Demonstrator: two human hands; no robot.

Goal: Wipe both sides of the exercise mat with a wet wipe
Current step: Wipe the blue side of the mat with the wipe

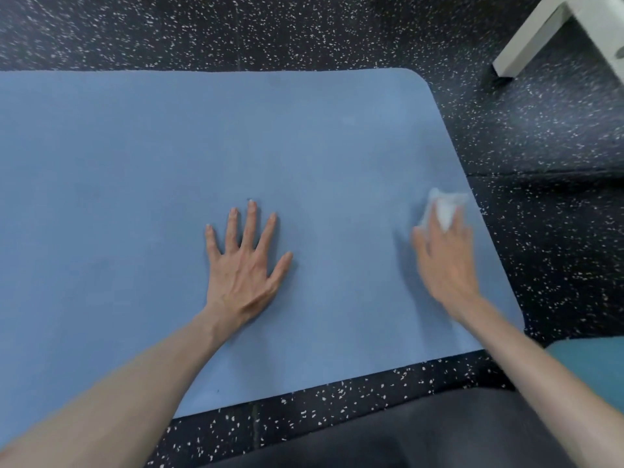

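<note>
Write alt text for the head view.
The right hand presses a white wipe on a blue mat near its right edge; the left hand lies flat mid-mat. Dark speckled floor surrounds it.

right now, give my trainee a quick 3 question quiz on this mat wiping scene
1. True or false: the left hand lies flat, fingers spread, on the blue mat.
2. Which hand presses the wet wipe? A) left B) right C) neither
3. Fill in: the wipe is near the mat's ___ edge.

Key: 1 true. 2 B, the right hand. 3 right.
</note>
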